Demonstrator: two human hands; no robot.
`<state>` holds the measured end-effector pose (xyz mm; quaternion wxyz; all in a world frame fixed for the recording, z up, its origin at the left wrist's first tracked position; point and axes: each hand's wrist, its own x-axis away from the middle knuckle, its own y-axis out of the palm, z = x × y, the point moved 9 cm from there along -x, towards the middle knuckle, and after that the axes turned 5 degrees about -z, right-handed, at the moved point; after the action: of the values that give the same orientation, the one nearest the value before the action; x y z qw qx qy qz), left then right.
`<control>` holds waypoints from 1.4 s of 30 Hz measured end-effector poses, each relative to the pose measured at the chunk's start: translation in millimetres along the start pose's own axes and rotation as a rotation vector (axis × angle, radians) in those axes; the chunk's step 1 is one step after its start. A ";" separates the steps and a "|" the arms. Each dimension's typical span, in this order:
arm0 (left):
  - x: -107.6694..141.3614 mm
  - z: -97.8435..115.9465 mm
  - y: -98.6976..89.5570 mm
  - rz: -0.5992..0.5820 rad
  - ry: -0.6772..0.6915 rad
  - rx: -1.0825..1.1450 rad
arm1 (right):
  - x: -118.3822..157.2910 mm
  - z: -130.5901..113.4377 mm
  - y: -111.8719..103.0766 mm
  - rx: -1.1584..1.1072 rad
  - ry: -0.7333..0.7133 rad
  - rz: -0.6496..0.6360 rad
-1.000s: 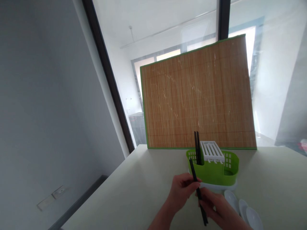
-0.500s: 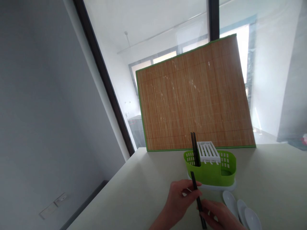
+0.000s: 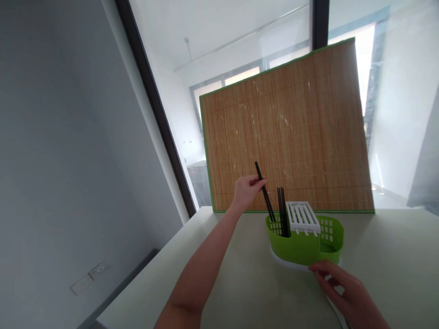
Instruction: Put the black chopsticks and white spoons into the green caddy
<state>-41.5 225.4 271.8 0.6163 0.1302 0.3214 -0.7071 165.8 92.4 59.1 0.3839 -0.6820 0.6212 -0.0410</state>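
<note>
A pair of black chopsticks (image 3: 265,194) is pinched near the upper end by my left hand (image 3: 247,189). They lean, with their lower ends at the left compartment of the green utensil holder (image 3: 291,250). Several other black chopsticks (image 3: 282,212) stand in that compartment, just right of the held pair. My right hand (image 3: 339,285) is low at the holder's front right, its thumb and forefinger closed at the rim of the white base tray (image 3: 291,265). A white edge (image 3: 338,313), probably of a spoon, shows below that hand; the rest is hidden.
A white slotted rack (image 3: 302,216) with small hooks sits over the holder's middle. Behind it, a bamboo mat (image 3: 284,137) with green edging leans against the window. The pale table (image 3: 247,274) ends at the left near a grey wall (image 3: 68,160).
My left hand has risen and moved forward, bringing the chopsticks over the holder's left compartment. My right hand has let go of the chopsticks and gone right to the holder's base.
</note>
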 end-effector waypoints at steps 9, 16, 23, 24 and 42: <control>-11.4 -123.8 67.9 -0.218 -0.274 -0.114 | -4.1 1.3 -5.0 0.097 -0.055 -0.017; 0.9 -143.9 95.2 -0.353 -0.340 -0.021 | -5.1 -1.6 -9.4 0.134 -0.043 -0.010; 5.6 -140.5 100.9 -0.365 -0.325 0.014 | -5.5 20.1 -19.0 0.106 0.067 0.035; 5.5 -138.5 97.7 -0.343 -0.314 0.016 | -4.8 26.7 -21.3 0.111 0.096 0.036; 193.8 -119.3 57.8 0.225 -0.181 0.015 | 3.0 60.8 -11.9 0.765 0.281 -0.098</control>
<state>-51.6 144.2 51.7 0.7173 0.1058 0.2427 -0.6446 208.6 117.7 22.0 0.5187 -0.5065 0.5745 -0.3800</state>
